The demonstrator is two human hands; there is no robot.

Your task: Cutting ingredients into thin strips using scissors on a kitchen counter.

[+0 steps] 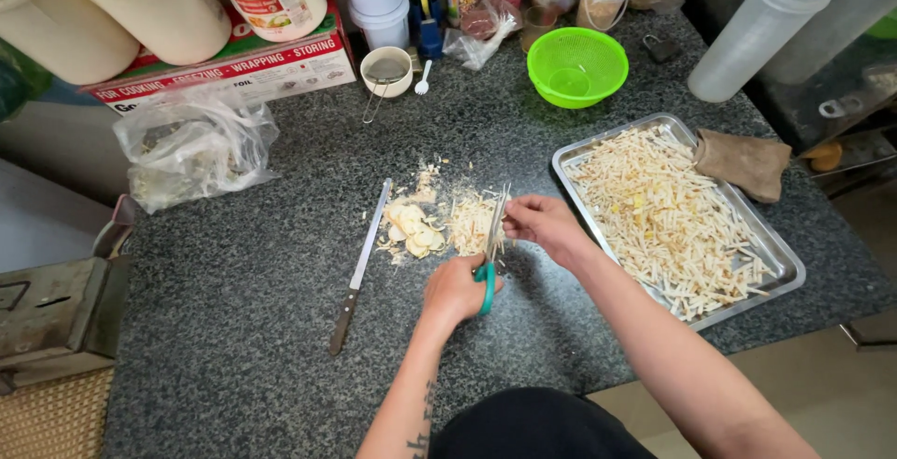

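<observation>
On the speckled grey stone worktop (234, 309), the left hand (456, 289) grips green-handled steel scissors (491, 244) over pale shredded strips (470, 221); the right hand (542, 221) pinches strips beside the blades, near a long steel knife (360, 267).

Scissors (492, 239) at counter centre, left hand (455, 291) on the handles at the near end, right hand (542, 222) just right of the blades, which lie over a pile of cut strips (470, 222). Sliced pieces (414, 231) just left of that pile; knife (361, 269) further left. Tray (790, 272) of strips to the right, strainer bowl (576, 66) behind it, plastic bag (193, 149) far left.
</observation>
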